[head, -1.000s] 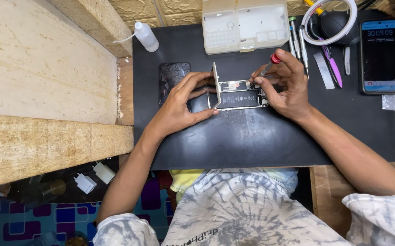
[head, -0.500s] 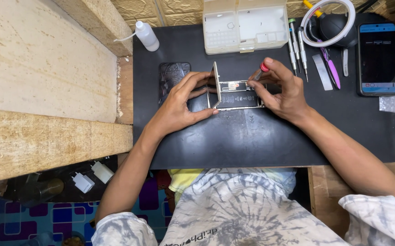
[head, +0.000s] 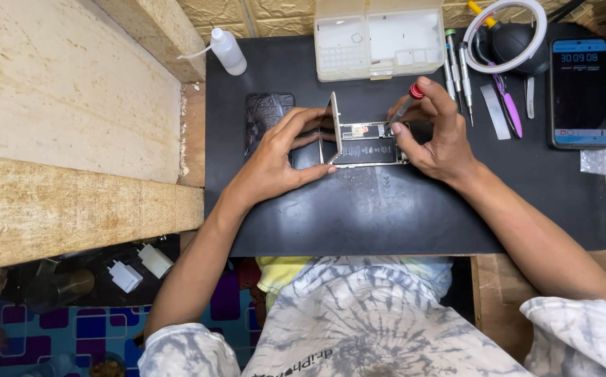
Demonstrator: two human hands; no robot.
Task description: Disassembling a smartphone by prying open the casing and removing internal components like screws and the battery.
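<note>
An opened smartphone (head: 364, 146) lies on a black work mat (head: 400, 209), its insides and dark battery exposed. Its screen panel (head: 333, 127) stands hinged upright at the phone's left edge. My left hand (head: 278, 162) grips that left end, fingers holding the raised screen. My right hand (head: 437, 129) holds a small screwdriver with a red cap (head: 409, 102), its tip down in the phone's upper right part.
A dark phone case (head: 265, 115) lies left of the phone. A white parts box (head: 380, 38), spare screwdrivers (head: 456, 63), purple pry tool (head: 507, 105), black air blower (head: 519, 42) and a lit phone (head: 581, 92) line the far and right side. A squeeze bottle (head: 227, 50) stands far left.
My right hand with the screwdriver has shifted slightly left over the phone. The left hand keeps holding the raised screen.
</note>
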